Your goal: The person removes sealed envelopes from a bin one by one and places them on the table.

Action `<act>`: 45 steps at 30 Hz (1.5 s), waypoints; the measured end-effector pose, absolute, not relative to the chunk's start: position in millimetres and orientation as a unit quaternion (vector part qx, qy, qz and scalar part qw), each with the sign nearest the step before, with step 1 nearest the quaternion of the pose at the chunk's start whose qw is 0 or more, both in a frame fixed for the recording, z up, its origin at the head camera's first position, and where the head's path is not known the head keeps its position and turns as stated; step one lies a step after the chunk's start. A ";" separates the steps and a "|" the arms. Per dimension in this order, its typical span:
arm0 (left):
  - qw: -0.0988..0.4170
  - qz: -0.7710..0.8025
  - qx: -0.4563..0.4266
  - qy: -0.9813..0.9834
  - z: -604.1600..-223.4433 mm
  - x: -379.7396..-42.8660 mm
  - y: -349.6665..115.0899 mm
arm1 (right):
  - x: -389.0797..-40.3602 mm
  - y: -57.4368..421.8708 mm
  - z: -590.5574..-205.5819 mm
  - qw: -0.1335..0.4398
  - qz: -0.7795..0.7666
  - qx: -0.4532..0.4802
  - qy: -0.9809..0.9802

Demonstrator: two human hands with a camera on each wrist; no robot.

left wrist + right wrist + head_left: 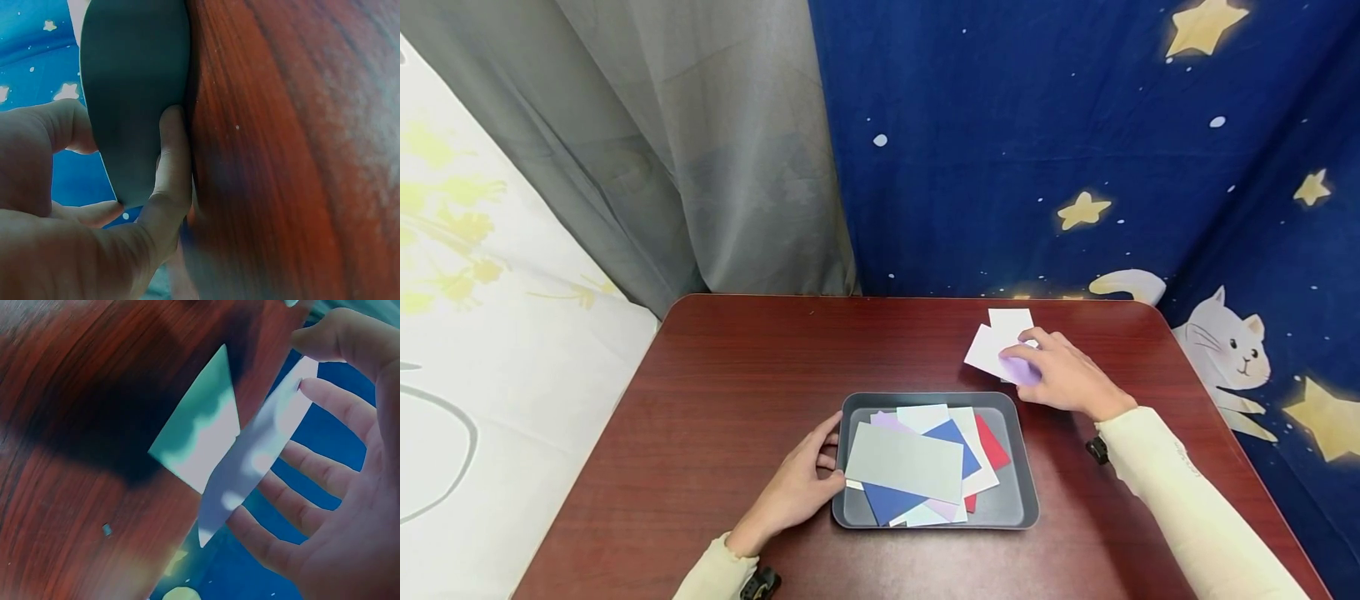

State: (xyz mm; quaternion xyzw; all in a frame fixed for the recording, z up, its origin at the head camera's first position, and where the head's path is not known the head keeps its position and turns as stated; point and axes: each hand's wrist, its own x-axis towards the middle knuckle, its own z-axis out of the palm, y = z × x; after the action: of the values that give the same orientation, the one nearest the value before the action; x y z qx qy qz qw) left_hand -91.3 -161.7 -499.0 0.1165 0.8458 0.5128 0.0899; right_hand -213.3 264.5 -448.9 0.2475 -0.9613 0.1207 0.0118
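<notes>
A grey curtain (pixel 752 167) and a blue star-patterned drape (pixel 992 125) hang behind a dark red table (pixel 737 383), where, from left, a person's left hand (pixel 797 483) grips the left side of a grey tray (pixel 1017 492) bearing overlapping coloured cards topped by a grey-green card (pixel 904 462), while beyond the tray's far right corner a pale card (pixel 982 348), overlapping a white card (pixel 1011 319) in view, is held in the fingers of the right hand (pixel 1067 372)

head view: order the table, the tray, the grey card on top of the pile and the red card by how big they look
1. table
2. tray
3. grey card
4. red card, by its visible parts only; other cards cover the rest, so its full size is unsure
</notes>
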 end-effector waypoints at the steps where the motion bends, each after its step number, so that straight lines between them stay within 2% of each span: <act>1: 0.090 0.511 0.118 0.847 -499.0 -91.4 -161.7 | -214.2 266.2 -449.4 0.014 0.118 0.246 -0.962; 27: 0.092 0.496 0.125 0.855 -500.7 -91.9 -161.4 | -241.4 315.7 -481.9 0.008 0.100 0.125 -0.987; 45: 0.091 0.494 0.121 0.856 -498.8 -91.3 -161.5 | -245.5 322.8 -495.1 0.020 0.116 0.011 -0.993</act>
State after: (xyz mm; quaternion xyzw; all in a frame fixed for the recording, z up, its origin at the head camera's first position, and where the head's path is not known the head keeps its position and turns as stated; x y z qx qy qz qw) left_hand -91.3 -161.5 -498.8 0.1211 0.8561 0.4941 0.0909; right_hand -245.5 322.8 -495.1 0.0112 -0.9930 0.1160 0.0196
